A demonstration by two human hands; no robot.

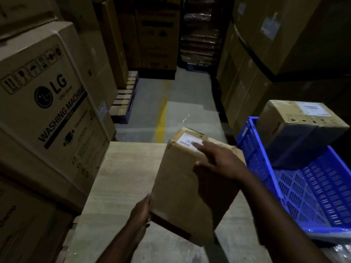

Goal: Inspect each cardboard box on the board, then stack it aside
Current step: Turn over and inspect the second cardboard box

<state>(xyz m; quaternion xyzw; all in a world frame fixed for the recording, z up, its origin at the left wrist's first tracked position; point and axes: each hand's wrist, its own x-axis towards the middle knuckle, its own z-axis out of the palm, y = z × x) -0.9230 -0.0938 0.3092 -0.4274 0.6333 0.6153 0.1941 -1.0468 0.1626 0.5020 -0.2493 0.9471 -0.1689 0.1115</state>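
Observation:
A brown cardboard box [178,185] with a white label near its far end is held tilted above the pale wooden board [121,179]. My left hand [141,211] grips its near lower-left corner from the side. My right hand [218,160] lies on the box's top face, fingers stretched out toward the white label, thumb on the face. A second cardboard box [296,128] with a white label sits in the blue crate on the right.
The blue plastic crate [311,186] stands right of the board. Tall stacks of large cartons, one marked as a washing machine [47,103], rise on the left; more cartons [252,59] line the right. A floor aisle with a yellow line [161,120] runs ahead.

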